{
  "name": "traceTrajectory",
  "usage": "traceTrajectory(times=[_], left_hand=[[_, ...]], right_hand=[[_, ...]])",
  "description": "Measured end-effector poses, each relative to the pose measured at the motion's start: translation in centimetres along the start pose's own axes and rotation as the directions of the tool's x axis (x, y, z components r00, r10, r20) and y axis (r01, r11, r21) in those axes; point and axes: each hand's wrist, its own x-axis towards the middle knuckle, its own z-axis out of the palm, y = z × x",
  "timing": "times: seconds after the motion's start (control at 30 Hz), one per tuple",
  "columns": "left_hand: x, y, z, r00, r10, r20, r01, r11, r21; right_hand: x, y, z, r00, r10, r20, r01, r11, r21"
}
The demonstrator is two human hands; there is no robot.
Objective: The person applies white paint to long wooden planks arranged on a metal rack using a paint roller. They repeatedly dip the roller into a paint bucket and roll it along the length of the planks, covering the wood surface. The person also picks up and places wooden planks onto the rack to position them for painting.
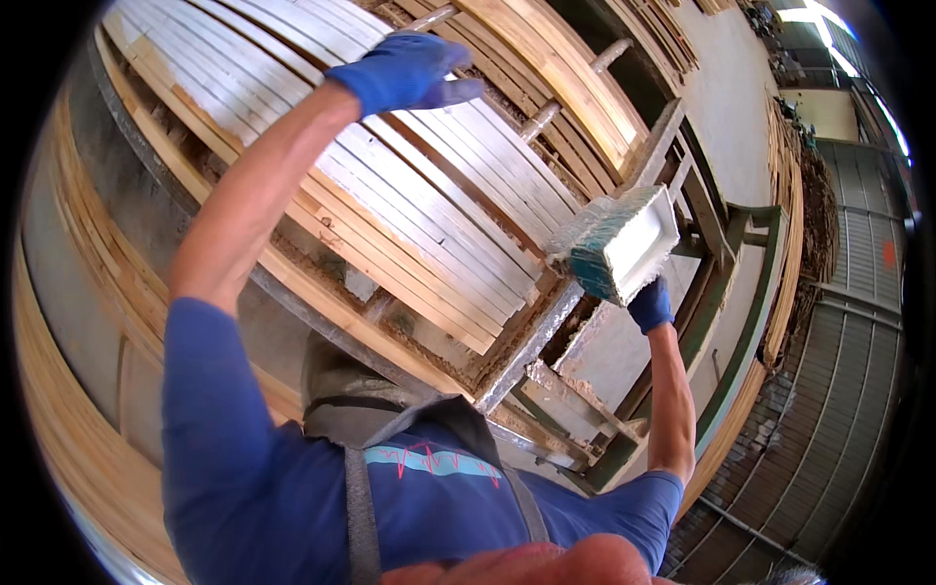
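Observation:
My left hand (405, 73), in a blue glove, hovers over wooden strips coated in white (419, 200). Its thumb and fingers are apart, with nothing seen between them. Off to the right, my right hand (651, 304), gloved in blue too, grips the lower edge of a paint-crusted plastic tub (593, 268). White paint shows inside the tub, which is tilted beside the ends of the strips; its far side hides part of the rack. Bare wooden strips (390, 283) lie along the near side of the white ones, some with patchy white on them.
A metal rack bar (531, 341) runs under the strip ends. Further off lie more bare boards (556, 68) across round bars. Long timber lengths (107, 253) curve along the left. A green metal frame (770, 283) stands at right, before a ribbed metal wall (838, 380).

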Motion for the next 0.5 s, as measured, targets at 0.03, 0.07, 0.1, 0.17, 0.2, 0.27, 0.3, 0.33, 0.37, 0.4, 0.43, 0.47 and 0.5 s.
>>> traceTrajectory(times=[0.03, 0.07, 0.1, 0.17, 0.2, 0.27, 0.3, 0.33, 0.37, 0.4, 0.43, 0.47, 0.5], left_hand=[[2.3, 1.1, 0.9, 0.997, 0.053, -0.048, -0.053, 0.999, 0.006], [4.1, 1.9, 1.9, 0.995, 0.072, -0.063, -0.073, 0.997, -0.012], [5.5, 2.5, 2.9, 0.987, 0.110, -0.119, -0.109, 0.994, 0.018], [8.0, 3.1, 4.4, 0.988, 0.135, -0.073, -0.128, 0.987, 0.093], [9.1, 3.5, 5.1, 0.990, 0.130, -0.055, -0.121, 0.983, 0.137], [10.6, 3.5, 5.9, 0.987, 0.081, 0.141, -0.107, 0.976, 0.189], [11.1, 3.3, 6.1, 0.981, 0.070, 0.179, -0.108, 0.971, 0.213], [11.3, 2.9, 6.0, 0.975, 0.039, 0.218, -0.093, 0.966, 0.243], [11.1, 2.7, 6.2, 0.978, 0.084, 0.191, -0.135, 0.953, 0.270], [10.8, 2.1, 5.9, 0.979, 0.080, 0.190, -0.117, 0.974, 0.196], [10.3, 1.9, 6.1, 0.987, 0.063, 0.149, -0.093, 0.975, 0.204], [9.7, 1.5, 6.0, 0.974, 0.077, 0.211, -0.121, 0.972, 0.202], [8.9, 1.3, 6.2, 0.974, 0.091, 0.206, -0.128, 0.976, 0.176]], right_hand=[[-0.7, -0.1, -0.4, 1.000, -0.016, -0.020, 0.008, 0.944, -0.330], [-0.8, -0.5, -0.6, 0.999, -0.029, -0.021, 0.022, 0.960, -0.279], [-0.3, -1.0, -0.5, 0.995, -0.047, -0.082, 0.026, 0.968, -0.248], [1.5, -2.3, 0.6, 0.989, 0.004, -0.146, -0.034, 0.979, -0.199], [2.8, -2.8, 1.5, 0.990, 0.012, -0.137, -0.049, 0.961, -0.272], [5.5, -3.5, 3.6, 0.982, -0.097, -0.162, 0.049, 0.961, -0.274], [5.9, -3.6, 4.2, 0.977, -0.084, -0.194, 0.028, 0.961, -0.274], [6.2, -3.7, 4.7, 0.957, -0.186, -0.223, 0.125, 0.957, -0.261], [5.5, -3.8, 4.8, 0.964, -0.185, -0.192, 0.119, 0.942, -0.314], [4.4, -3.9, 4.7, 0.985, -0.017, -0.172, -0.023, 0.973, -0.229], [3.0, -4.0, 4.6, 0.972, -0.105, -0.210, 0.074, 0.986, -0.151], [0.7, -4.2, 3.8, 0.996, 0.084, 0.003, -0.082, 0.976, -0.201], [-1.8, -4.5, 3.2, 0.997, 0.057, -0.047, -0.067, 0.966, -0.250]])
